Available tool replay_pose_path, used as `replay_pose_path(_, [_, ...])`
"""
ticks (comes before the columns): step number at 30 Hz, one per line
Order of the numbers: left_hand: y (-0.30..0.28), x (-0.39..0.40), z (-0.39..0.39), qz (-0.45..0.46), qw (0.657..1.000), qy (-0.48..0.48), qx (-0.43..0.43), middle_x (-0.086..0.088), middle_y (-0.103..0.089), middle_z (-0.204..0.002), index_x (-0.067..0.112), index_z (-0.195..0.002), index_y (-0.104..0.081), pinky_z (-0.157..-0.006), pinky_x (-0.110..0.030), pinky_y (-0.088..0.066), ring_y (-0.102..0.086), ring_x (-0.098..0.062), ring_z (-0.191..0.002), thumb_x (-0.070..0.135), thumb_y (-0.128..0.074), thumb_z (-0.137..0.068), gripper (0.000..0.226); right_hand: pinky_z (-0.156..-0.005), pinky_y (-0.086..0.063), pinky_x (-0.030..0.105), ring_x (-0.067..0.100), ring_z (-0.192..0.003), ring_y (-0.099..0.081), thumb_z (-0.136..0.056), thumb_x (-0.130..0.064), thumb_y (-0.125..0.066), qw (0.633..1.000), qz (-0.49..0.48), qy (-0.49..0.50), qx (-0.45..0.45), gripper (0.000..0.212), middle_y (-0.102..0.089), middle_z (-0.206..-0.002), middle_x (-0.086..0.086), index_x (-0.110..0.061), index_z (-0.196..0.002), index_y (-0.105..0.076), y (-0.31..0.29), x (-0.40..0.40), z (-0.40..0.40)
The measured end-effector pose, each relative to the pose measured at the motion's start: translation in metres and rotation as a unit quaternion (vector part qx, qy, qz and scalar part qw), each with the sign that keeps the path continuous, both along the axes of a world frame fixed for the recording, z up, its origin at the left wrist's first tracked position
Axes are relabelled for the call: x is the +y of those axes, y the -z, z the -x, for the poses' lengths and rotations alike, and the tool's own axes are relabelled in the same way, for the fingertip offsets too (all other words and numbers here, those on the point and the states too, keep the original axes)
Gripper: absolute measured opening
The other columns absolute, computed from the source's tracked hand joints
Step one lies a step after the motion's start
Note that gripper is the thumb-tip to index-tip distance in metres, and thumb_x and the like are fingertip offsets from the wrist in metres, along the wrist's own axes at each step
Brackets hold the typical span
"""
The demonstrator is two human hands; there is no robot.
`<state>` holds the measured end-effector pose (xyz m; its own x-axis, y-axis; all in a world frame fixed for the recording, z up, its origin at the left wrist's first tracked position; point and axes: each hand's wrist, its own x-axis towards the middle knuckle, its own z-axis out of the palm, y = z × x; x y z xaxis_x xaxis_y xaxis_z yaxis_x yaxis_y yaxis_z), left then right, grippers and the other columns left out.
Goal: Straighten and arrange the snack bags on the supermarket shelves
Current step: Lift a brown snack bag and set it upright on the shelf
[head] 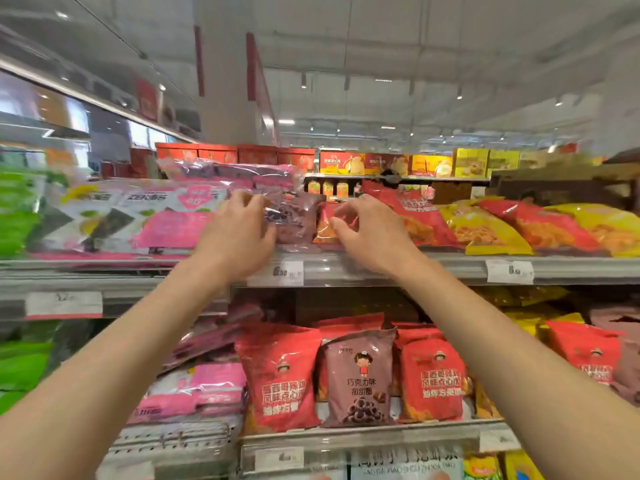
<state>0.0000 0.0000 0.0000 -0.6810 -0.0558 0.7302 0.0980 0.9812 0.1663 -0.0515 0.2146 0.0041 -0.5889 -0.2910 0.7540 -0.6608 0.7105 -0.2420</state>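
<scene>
Upper shelf [381, 268]: grey metal edge, dull finish, clear plastic strip over paper price tags [509, 271]. Brown snack bag [294, 216] at its front edge: glossy plastic film, crinkled, glare spots. Red bags [280, 375] on lower shelf [363, 438]: same shiny film. Boxes [343, 162] up top look like printed cardboard.

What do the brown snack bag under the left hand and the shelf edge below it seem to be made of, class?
Brown snack bag: thin glossy plastic film, judging by its crinkles and bright glare under the left hand.
Shelf edge: looks like grey metal with a clear plastic strip holding the price tag; the sheen suggests this, though blur leaves it uncertain.
</scene>
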Motion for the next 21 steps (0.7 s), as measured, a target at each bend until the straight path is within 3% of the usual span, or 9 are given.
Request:
replay_pose_path(2, [-0.003,0.002,0.007,-0.014,1.000,-0.002,-0.022,-0.021,-0.047,-0.138,0.010,-0.142,-0.048,-0.104,-0.049,-0.042,-0.050,-0.039,-0.125,0.027,-0.050,-0.101,0.045,-0.106,-0.044,0.043,0.023,-0.117,-0.054,-0.102,-0.040,-0.053,0.999,-0.041,0.035,-0.004,0.033,-0.063,-0.118,0.005,-0.017,-0.117,-0.072,-0.006,-0.014,0.006])
replay_pose_path(5, [-0.004,0.004,0.015,-0.031,0.997,-0.021,-0.064,-0.025,-0.049,-0.135,0.010,-0.142,-0.042,-0.101,-0.049,-0.043,-0.052,-0.043,-0.122,0.026,-0.045,-0.102,0.043,-0.115,-0.034,0.051,0.031,-0.136,-0.041,-0.103,-0.051,-0.046,0.990,-0.096,0.072,-0.070,0.045,-0.054,-0.141,0.010,-0.019,-0.122,-0.071,-0.011,-0.035,0.015])
replay_pose_path(11, [-0.006,0.010,0.019,-0.056,0.994,-0.016,-0.092,-0.021,-0.061,-0.126,0.010,-0.137,-0.043,-0.094,-0.048,-0.048,-0.059,-0.041,-0.113,0.021,-0.042,-0.102,0.037,-0.119,-0.028,0.050,0.030,-0.142,-0.036,-0.103,-0.056,-0.041,0.985,-0.104,0.075,-0.115,0.054,-0.050,-0.149,0.007,-0.016,-0.130,-0.067,-0.006,-0.045,0.021])
replay_pose_path(16, [-0.007,0.005,0.016,-0.177,0.981,0.083,0.013,-0.010,-0.064,-0.132,0.014,-0.135,-0.055,-0.107,-0.043,-0.046,-0.058,-0.024,-0.122,0.009,-0.050,-0.098,0.037,-0.102,-0.046,0.050,0.028,-0.115,-0.059,-0.104,-0.044,-0.051,0.987,-0.003,-0.019,-0.162,0.041,-0.070,-0.112,0.007,-0.012,-0.097,-0.076,-0.014,-0.040,0.018])
replay_pose_path(18, [-0.009,0.004,0.014,-0.202,0.973,0.105,0.045,-0.007,-0.063,-0.133,0.013,-0.135,-0.056,-0.107,-0.035,-0.046,-0.058,-0.017,-0.120,0.007,-0.053,-0.098,0.038,-0.092,-0.052,0.038,0.019,-0.102,-0.064,-0.105,-0.039,-0.052,0.978,0.054,-0.075,-0.186,0.037,-0.074,-0.109,0.006,-0.010,-0.104,-0.076,-0.017,-0.038,0.015])
replay_pose_path(21, [-0.010,0.002,0.009,-0.199,0.970,0.110,0.082,-0.004,-0.063,-0.134,0.015,-0.137,-0.057,-0.107,-0.035,-0.047,-0.058,-0.016,-0.120,0.007,-0.055,-0.099,0.039,-0.069,-0.043,0.015,0.006,-0.082,-0.060,-0.105,-0.034,-0.054,0.967,0.119,-0.118,-0.191,0.032,-0.068,-0.091,-0.008,-0.008,-0.113,-0.073,-0.017,-0.040,0.011])
